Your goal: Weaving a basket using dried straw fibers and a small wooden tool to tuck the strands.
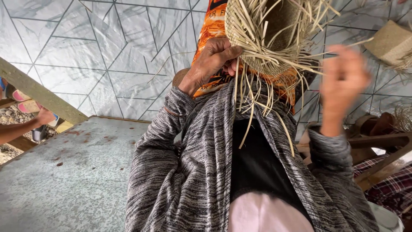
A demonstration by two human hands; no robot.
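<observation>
Head view: left hand [213, 58] grips straw weaving [274, 38] above grey metal table [73, 172].

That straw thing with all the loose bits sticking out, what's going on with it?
A person in a grey knitted cardigan is working on a half-woven straw hat. Their left hand grips its edge, where long loose strands hang down. Their right hand is raised beside it, blurred, so its grip is unclear. Another woven straw piece lies on the tiled floor. Someone else's arm shows at the left.
</observation>
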